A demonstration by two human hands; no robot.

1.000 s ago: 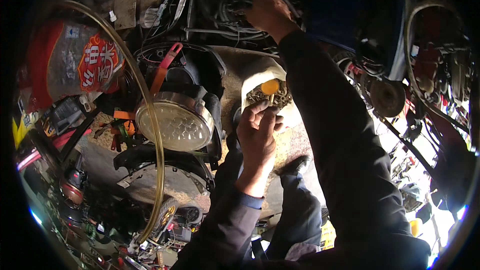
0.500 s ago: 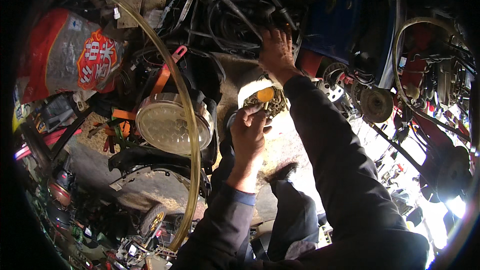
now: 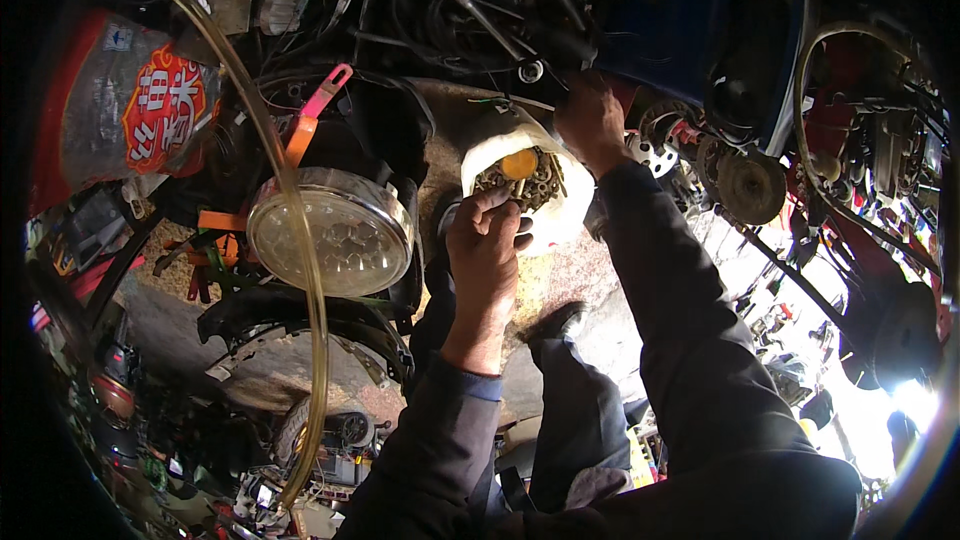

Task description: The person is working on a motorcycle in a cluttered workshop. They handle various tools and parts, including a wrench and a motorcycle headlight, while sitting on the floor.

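My left hand (image 3: 486, 255) is closed in a pinch over a white container (image 3: 568, 220) filled with small bolts and nuts (image 3: 545, 180). Its fingertips hold the pale stem of a round orange disc, which looks like a reflector (image 3: 518, 164). Farther off and to the right, my right hand (image 3: 592, 125) reaches past the container toward dark parts beside a blue panel (image 3: 670, 30). Its fingers are in shadow, so what they touch is hidden.
Left of the container lies a round headlight (image 3: 335, 240), with a clear yellowish hose (image 3: 312, 310) arching in front. A red and grey printed sack (image 3: 90, 120) sits at far left. Black cables (image 3: 430, 20) pile up behind; wheel hubs (image 3: 752, 185) stand at right.
My right hand has moved off the black cables, to the right and slightly nearer. The left hand keeps its pinch on the orange disc's stem. The view has shifted a little.
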